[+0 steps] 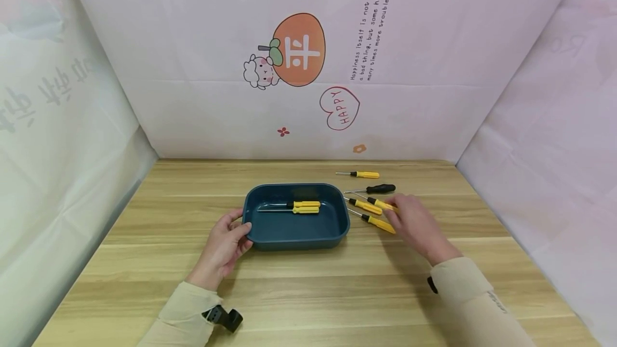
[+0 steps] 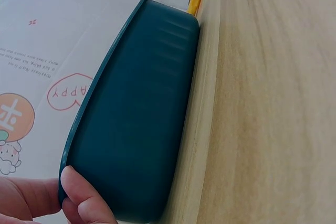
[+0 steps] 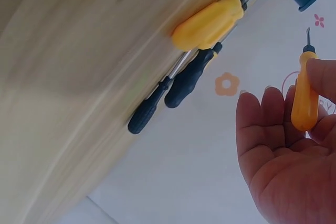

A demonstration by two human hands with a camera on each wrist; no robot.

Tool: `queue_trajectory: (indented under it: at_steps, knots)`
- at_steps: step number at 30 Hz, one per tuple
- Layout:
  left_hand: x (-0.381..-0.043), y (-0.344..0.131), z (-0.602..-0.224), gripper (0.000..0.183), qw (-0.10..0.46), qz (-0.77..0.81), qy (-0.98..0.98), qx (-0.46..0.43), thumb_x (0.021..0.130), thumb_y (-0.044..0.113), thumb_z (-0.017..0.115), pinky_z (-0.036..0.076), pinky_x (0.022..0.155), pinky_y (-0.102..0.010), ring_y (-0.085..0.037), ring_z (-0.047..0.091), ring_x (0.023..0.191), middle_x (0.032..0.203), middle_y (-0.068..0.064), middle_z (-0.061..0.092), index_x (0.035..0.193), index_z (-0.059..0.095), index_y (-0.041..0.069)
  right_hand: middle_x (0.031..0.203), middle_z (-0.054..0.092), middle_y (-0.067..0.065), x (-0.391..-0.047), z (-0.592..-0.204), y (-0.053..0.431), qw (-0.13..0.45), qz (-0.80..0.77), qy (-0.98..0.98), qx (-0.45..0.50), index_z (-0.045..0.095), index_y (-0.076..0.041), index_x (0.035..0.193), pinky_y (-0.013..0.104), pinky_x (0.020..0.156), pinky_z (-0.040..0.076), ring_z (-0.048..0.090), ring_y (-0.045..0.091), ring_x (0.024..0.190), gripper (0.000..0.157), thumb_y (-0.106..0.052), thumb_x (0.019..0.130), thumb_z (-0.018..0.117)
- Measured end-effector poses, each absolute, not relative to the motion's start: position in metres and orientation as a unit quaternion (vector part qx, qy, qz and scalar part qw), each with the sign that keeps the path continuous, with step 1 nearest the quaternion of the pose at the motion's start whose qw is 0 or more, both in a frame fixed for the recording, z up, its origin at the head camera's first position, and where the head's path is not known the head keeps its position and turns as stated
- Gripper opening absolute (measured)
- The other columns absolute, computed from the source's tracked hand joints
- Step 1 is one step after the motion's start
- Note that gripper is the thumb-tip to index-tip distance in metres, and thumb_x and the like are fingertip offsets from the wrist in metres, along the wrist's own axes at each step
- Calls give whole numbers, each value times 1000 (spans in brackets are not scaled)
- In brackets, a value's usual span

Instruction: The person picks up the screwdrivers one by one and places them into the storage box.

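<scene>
My left hand (image 1: 228,242) grips the left end of a dark blue-green rectangular tray (image 1: 294,239), thumb over the rim and fingers outside. In the tray lie two yellow-handled screwdrivers (image 1: 306,210), side by side, tips to the left. To the right of the tray, my right hand (image 1: 418,225) pinches another yellow-handled screwdriver (image 3: 305,103) between thumb and fingers, its tip pointing away from the palm. Close by on the table are two more yellow screwdrivers (image 1: 381,224), with shafts toward the tray. The left wrist view shows the tray's outer side, with the thumb (image 2: 84,192) at its rim.
Behind the right hand lies a black-handled screwdriver (image 1: 381,189), and farther back a small yellow one (image 1: 367,174). A second black handle (image 3: 143,118) shows in the right wrist view. White printed cloth (image 1: 207,95) walls the wooden table (image 1: 308,288) at the back and sides.
</scene>
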State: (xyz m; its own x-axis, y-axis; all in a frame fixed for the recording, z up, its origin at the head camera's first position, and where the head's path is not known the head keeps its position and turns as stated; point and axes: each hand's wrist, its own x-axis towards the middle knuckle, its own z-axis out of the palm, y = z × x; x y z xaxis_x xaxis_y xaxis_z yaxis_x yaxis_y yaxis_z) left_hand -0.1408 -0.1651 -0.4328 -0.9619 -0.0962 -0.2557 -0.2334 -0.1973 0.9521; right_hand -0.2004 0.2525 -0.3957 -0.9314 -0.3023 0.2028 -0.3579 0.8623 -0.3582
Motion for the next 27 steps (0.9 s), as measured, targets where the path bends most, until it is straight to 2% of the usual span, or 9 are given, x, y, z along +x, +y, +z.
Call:
queue_trajectory:
  at_steps: [13, 21, 27]
  knots:
    - [-141, -165, -433, 50, 46, 762, 633, -132, 108, 8, 52, 56, 69, -17, -12, 59, 79, 104, -6, 51, 157, 39, 8, 112, 67, 15, -203, -393, 240, 69, 199, -962, 172, 66, 1, 126, 52, 87, 52, 59, 30, 102, 30, -21, 108, 58]
    - [-141, -166, -432, 49, 47, 762, 632, -134, 109, 8, 52, 56, 69, -17, -11, 59, 77, 103, -5, 51, 156, 39, 8, 118, 67, 16, -204, -392, 234, 67, 201, -961, 179, 66, 0, 125, 55, 94, 51, 58, 32, 109, 30, -22, 108, 57]
    - [-141, -166, -432, 49, 47, 763, 630, -134, 108, 8, 52, 56, 68, -17, -11, 60, 76, 102, -5, 51, 156, 40, 8, 116, 66, 13, -204, -389, 227, 51, 197, -965, 168, 64, -1, 128, 50, 92, 52, 56, 28, 102, 32, -26, 108, 57]
